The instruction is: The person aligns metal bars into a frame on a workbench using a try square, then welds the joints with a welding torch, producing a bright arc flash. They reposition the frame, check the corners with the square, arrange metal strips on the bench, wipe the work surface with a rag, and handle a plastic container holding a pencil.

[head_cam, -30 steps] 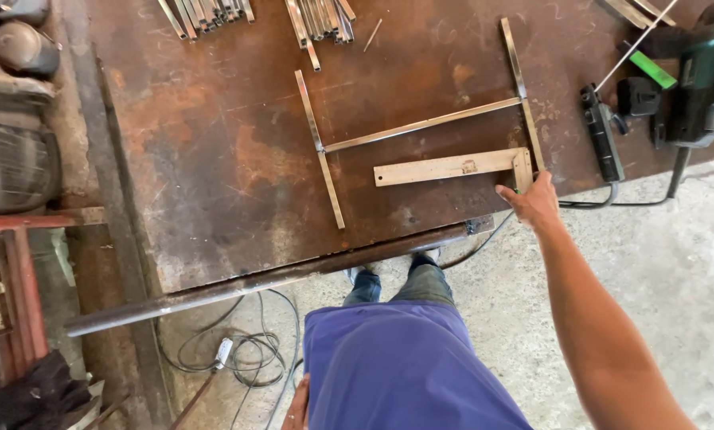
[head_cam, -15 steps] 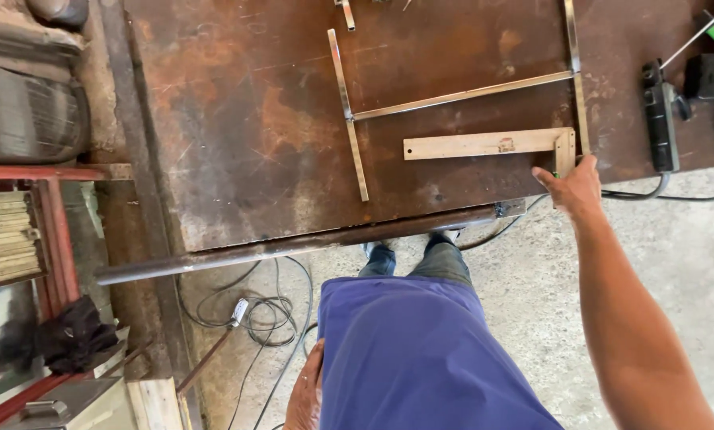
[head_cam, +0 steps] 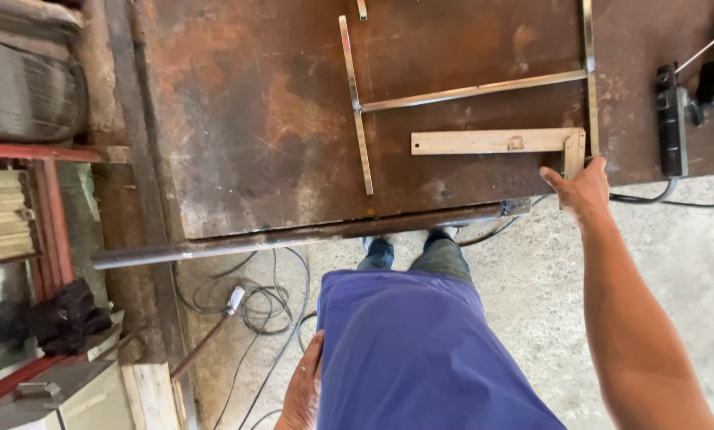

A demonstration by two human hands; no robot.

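My right hand (head_cam: 581,188) reaches to the front edge of the rusty steel table (head_cam: 253,119). Its thumb and fingers sit on either side of the short leg of a pale L-shaped square (head_cam: 492,142), gripping its end. A small green bit shows under the thumb. The square lies inside a frame of thin metal strips: a left upright strip (head_cam: 357,111), a cross strip (head_cam: 472,90) and a right upright strip (head_cam: 589,72). My left hand (head_cam: 301,390) hangs by my blue shirt, fingers loose, holding nothing.
A black power tool (head_cam: 673,119) with its cable lies at the table's right edge. A long steel bar (head_cam: 293,239) runs along the front edge. Cables (head_cam: 261,302) coil on the concrete floor. Red racks (head_cam: 46,207) and black gloves (head_cam: 50,318) stand at left.
My head has tilted down and to the left, so the table's far part has left the view and my left hand shows at my side. My right hand stays at the square's corner.
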